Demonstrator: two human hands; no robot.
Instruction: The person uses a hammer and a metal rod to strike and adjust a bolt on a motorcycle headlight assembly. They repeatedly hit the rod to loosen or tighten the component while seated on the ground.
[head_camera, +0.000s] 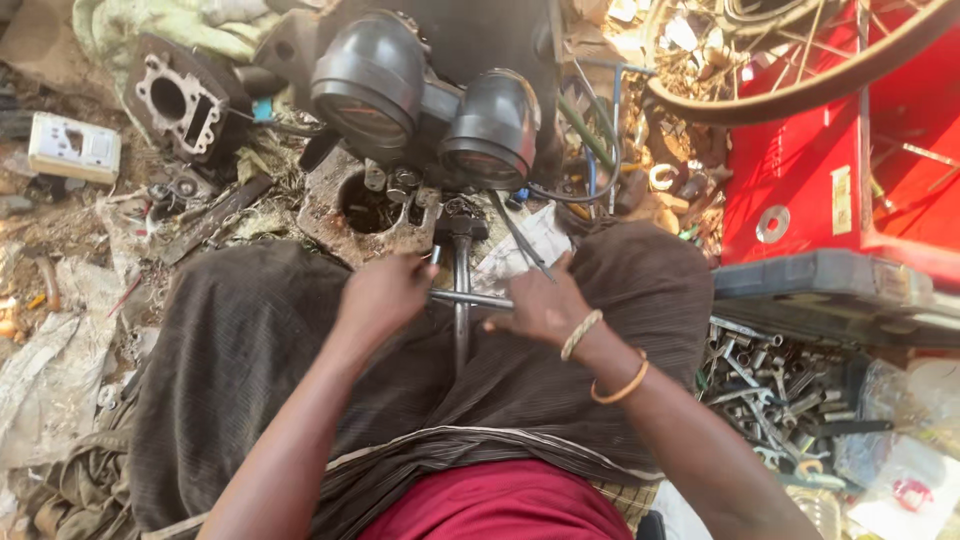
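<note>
Both hands gripping T-handle wrench (463, 300) crossbar over my lap: left hand (385, 292) closed on one end, right hand (543, 305) on other. Grey tray (850, 385) beside right knee holds loose sockets (770, 385).

Sunlit dirt ground (60, 225) is littered with scrap and rags. A red toolbox (800, 190) stands on one side beside an open tray of sockets and wrenches (775, 385); a spoked wheel (800, 70) lies above it.

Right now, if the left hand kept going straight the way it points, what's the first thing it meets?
The left hand points up and right along the T-handle wrench. Straight on it would likely meet the wrench's socket head first, then the twin-gauge cluster. Depth is unclear from one view.
</note>
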